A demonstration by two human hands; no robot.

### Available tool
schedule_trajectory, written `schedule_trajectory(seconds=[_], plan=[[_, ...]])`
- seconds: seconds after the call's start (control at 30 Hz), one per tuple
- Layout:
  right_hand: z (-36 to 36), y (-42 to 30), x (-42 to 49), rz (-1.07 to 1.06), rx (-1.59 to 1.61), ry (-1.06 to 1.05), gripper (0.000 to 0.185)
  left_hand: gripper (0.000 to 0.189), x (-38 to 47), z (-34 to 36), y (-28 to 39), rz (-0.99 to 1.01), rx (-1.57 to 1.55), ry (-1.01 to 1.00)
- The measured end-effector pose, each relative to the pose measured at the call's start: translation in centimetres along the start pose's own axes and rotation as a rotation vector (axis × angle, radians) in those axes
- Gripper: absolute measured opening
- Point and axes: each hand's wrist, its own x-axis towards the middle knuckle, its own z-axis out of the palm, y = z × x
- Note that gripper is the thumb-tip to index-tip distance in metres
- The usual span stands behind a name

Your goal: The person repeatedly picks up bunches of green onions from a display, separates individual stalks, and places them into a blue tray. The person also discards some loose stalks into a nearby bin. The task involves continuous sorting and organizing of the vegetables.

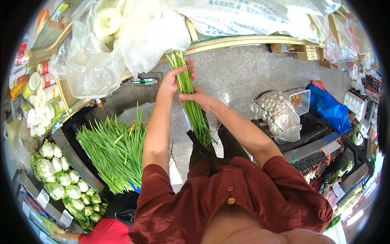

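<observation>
A bundle of green garlic chives (193, 113) hangs in front of my body, pale stem ends towards the wooden shelf edge and leafy tips towards my legs. Near the stem ends my left hand (173, 78) is wrapped around it, thumb across the front and fingers showing on the far side. Lower down, my right hand (199, 99) grips the same bundle, its thumb lying over the stalks. A large heap of loose chives (114, 152) lies to the left of my left arm.
A wooden shelf (219, 46) with plastic bags runs across the front. Heads of green-white vegetables (65, 180) fill a display at left, near a person in red (106, 231). To the right lie a bag of garlic bulbs (271, 113), a white basket (300, 100) and a blue bundle (330, 108).
</observation>
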Motion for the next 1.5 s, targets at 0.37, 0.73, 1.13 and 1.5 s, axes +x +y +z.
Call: schedule_trajectory(seconds=[0.37, 0.73, 1.13, 1.5], plan=[[2.1, -1.4, -3.8, 0.091, -0.146, -0.006, 0.029, 0.022, -4.4, 4.3, -1.1, 0.114, -0.156, -0.249], [-6.4, -2.0, -12.7, -0.218, -0.943, -0.098, 0.027, 0.027, -21.1, 16.6, 8.7, 0.908, -0.038, -0.325], [-12.5, -5.3, -13.7, -0.136, -0.811, -0.335, 0.028, 0.027, -44.2, 26.8, 10.7, 1.288, 0.220, -0.330], [-17.2, -1.6, -12.5, -0.048, -0.978, -0.297, 0.030, 0.023, -54.2, 25.8, 7.8, 1.436, 0.359, -0.156]])
